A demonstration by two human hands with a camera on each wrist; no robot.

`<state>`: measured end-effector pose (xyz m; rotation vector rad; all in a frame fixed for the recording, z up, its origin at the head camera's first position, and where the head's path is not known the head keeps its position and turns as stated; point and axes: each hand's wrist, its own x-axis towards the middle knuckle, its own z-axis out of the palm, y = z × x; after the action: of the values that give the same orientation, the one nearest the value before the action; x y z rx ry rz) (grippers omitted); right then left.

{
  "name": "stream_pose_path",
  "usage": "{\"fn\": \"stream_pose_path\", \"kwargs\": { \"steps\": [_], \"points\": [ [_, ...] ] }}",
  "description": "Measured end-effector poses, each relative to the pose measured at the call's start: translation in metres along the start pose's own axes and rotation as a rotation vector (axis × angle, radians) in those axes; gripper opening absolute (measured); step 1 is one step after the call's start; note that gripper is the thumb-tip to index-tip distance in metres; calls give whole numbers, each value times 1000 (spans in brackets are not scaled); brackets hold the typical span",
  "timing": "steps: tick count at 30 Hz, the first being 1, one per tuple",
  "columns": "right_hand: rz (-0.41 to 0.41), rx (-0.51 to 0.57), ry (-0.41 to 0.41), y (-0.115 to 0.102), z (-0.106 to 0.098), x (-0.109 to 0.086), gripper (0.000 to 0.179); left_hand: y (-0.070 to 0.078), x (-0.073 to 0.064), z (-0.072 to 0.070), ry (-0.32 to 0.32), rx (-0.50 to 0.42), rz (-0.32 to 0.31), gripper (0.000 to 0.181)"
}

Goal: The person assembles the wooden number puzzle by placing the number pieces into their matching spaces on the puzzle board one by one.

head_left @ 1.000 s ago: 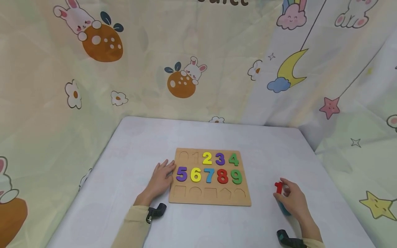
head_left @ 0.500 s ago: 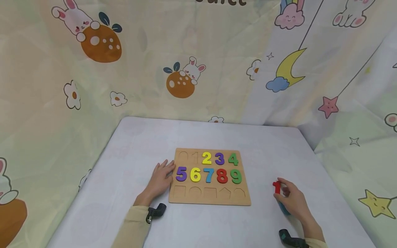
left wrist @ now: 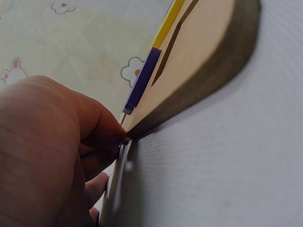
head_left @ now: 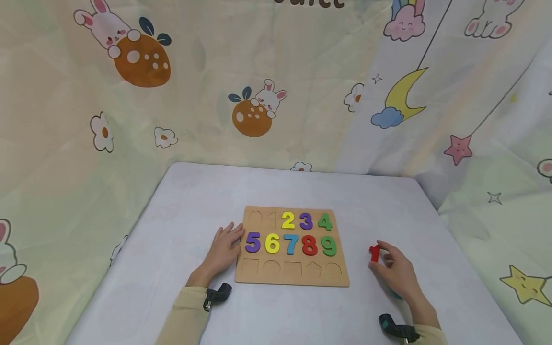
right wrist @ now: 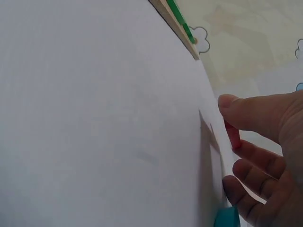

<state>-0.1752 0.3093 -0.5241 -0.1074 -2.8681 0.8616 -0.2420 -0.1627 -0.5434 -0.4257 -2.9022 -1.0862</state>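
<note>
Between its thumb and fingertips my right hand [head_left: 396,273] pinches a red number 1 piece [head_left: 374,253], right of the board; the right wrist view shows only a sliver of this red piece [right wrist: 232,136]. A teal piece [right wrist: 227,217] lies on the table under that hand, mostly hidden. My left hand [head_left: 221,251] rests against the left edge of the wooden number puzzle board [head_left: 276,280], fingers mostly straight. Number pieces 2 to 9 sit in the board's upper two rows. Two outlined places at its top left, one shaped like a 1, hold no piece, like the bottom row.
A white-covered table [head_left: 207,191] carries the board near its middle. Behind and beside it hangs a printed cloth [head_left: 194,96] with rabbits, flowers and stars. Dark cameras [head_left: 217,296] are strapped at both wrists.
My right hand has moved left and a little away from me, toward the board, with the red 1 in its fingers. The left hand and the board have stayed put.
</note>
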Motion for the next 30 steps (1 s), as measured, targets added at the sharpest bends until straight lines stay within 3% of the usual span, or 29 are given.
{"fn": "stream_pose_path", "kwargs": {
  "steps": [7,30],
  "points": [
    [-28,33,18,-12,7,9,70,1,0,0,1,6,-3,52],
    [-150,114,-44,-64,51,28,68,0,-1,2,7,16,-6,52]
  ]
}}
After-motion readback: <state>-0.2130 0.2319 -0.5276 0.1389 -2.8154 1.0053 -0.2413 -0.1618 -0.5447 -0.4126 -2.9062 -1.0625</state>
